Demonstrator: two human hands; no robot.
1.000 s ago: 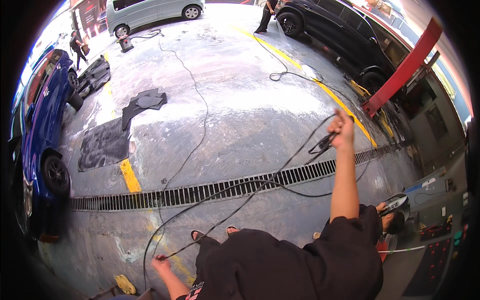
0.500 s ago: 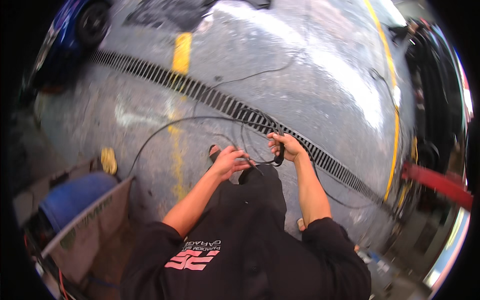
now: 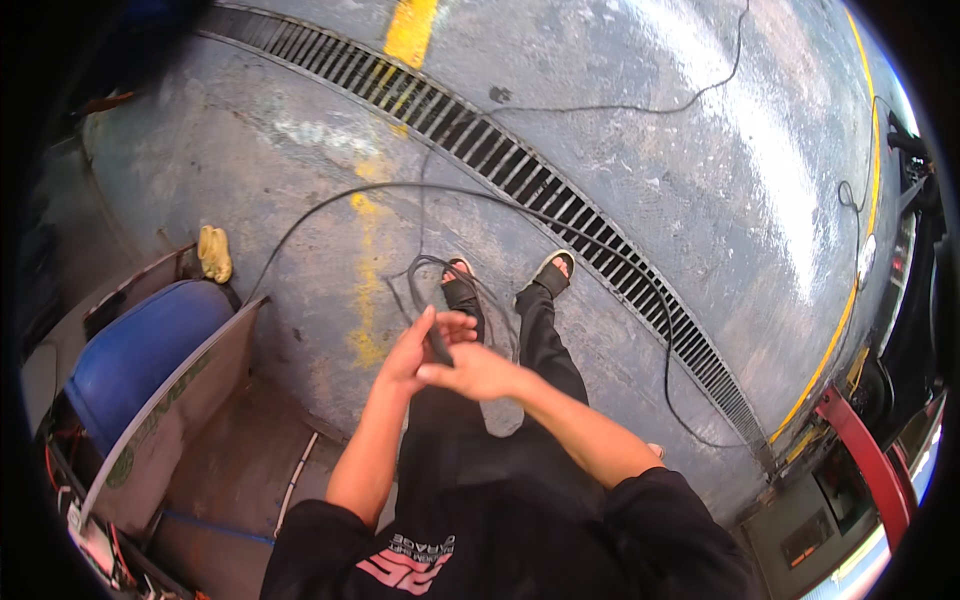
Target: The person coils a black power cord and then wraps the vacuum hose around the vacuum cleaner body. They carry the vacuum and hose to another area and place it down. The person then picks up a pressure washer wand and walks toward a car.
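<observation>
Cable (image 3: 438, 346) between left hand (image 3: 412, 352), curled around it, and right hand (image 3: 488, 374), grip there impossible to tell. Loops (image 3: 430, 260) near left sandal (image 3: 460, 293): might catch underfoot if allowed slack, or tangle if gathered unevenly.

Floor layout in my head view. My left hand (image 3: 408, 352) and right hand (image 3: 482, 374) overlap in front of the torso, with the cord (image 3: 438, 346) between them and its loops near the left foot (image 3: 460, 287). Ahead of the feet, the grate (image 3: 553, 198) runs obliquely, far left to near right. The cable (image 3: 420, 184) arcs from the left and passes over it. On my left, the drum (image 3: 150, 350) is outside the panel (image 3: 192, 398), the shoes (image 3: 214, 255) just ahead. On my right is the floor line (image 3: 824, 366); farther right, the post (image 3: 865, 440).
</observation>
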